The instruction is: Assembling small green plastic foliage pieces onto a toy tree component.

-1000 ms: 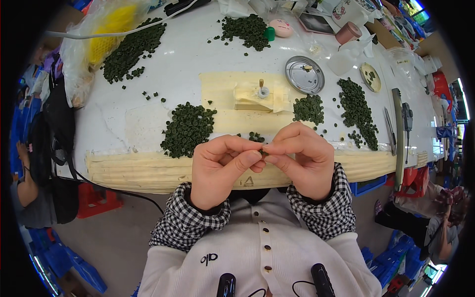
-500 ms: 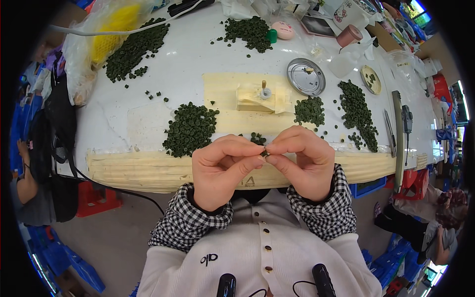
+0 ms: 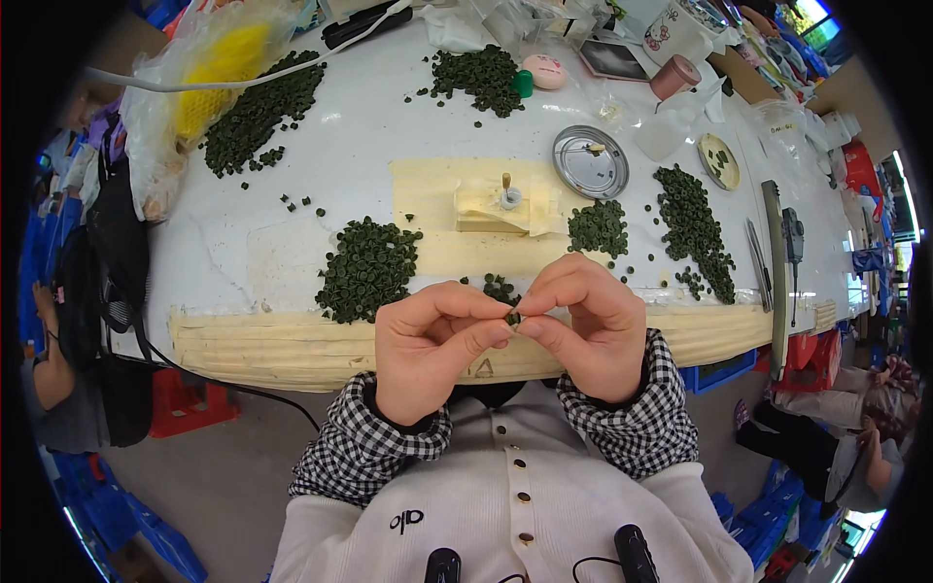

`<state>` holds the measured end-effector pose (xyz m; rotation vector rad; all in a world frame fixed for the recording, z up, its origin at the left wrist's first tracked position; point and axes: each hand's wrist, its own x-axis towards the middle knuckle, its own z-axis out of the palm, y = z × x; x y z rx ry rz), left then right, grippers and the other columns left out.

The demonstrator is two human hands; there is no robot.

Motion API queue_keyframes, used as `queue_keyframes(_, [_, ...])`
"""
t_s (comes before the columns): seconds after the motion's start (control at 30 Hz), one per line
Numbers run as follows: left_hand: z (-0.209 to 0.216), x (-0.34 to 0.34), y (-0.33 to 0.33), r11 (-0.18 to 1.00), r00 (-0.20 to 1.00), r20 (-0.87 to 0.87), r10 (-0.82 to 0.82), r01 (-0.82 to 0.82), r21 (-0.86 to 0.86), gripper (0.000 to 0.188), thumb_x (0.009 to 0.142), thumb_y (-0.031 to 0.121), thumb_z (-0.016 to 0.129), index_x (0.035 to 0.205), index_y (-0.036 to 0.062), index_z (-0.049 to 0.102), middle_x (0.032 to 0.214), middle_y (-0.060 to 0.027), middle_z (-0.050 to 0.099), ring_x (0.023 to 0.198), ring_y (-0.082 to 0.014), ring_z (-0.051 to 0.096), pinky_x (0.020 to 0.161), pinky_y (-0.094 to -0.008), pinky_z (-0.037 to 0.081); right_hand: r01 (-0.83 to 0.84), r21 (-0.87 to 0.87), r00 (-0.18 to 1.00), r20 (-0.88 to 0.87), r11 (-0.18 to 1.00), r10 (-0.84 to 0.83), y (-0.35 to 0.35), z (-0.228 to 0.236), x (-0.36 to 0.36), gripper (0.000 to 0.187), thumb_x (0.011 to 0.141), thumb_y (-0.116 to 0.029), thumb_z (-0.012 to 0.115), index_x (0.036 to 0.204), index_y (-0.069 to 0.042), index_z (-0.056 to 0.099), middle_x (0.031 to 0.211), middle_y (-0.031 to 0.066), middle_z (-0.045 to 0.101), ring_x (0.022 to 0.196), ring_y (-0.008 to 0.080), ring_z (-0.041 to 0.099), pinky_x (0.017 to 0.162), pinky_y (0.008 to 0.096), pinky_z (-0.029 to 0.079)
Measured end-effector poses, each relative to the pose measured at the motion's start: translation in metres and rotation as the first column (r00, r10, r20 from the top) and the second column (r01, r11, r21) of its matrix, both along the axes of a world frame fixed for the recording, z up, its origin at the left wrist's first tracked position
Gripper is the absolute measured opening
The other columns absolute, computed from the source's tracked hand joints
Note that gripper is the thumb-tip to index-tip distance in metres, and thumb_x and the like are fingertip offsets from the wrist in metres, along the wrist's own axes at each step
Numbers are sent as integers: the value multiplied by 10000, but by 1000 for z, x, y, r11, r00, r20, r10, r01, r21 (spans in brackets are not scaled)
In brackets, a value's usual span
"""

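Between the fingertips of both hands I hold a small dark green round piece, mostly covered by the fingers. My left hand pinches it from the left, and my right hand pinches it from the right. Just beyond the fingertips lies a little cluster of similar green pieces. To the left of my hands is a large pile of green pieces. A smaller, flatter pile lies beyond my right hand. Farther off stands a tape-covered block with an upright peg.
A round metal lid and a small cream dish lie beyond the right hand. Tweezers rest at the right. More green piles spread around. A plastic bag with yellow netting sits far left. Padded tape lines the near edge.
The table scene sits slightly lower and farther left in the picture. Both hands keep pinching the small green piece, their fingertips a little shifted around it.
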<state>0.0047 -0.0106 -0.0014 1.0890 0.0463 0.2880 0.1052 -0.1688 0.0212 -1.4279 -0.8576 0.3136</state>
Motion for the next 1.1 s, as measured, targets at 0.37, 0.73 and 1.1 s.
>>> queue_keyframes(0.37, [-2,1,1,995,998,57,17,-23,100,189,801,-123,684,963,-27,685,962,-116,667,836,-126,641,729,-224,518,-63,27,988,-137,998,66,-2,-2,2,139,784,25,732,913,-2,690,885,80,640,828,159,598,757,269,470])
queue_keyframes(0.73, [-5,0,4,998,998,51,-29,26,54,182,799,-118,689,954,-22,682,959,-106,662,810,-115,627,679,-215,497,-98,37,989,-111,994,102,-3,0,3,175,774,39,738,940,-8,712,900,93,660,832,162,627,749,268,499])
queue_keyframes(1.1, [3,1,-3,974,985,45,166,-171,150,178,815,-111,676,979,-40,675,991,-120,657,878,-142,644,749,-233,525,5,-113,975,223,994,20,-2,9,-1,309,805,58,695,1101,-26,700,967,104,653,848,177,654,718,257,541])
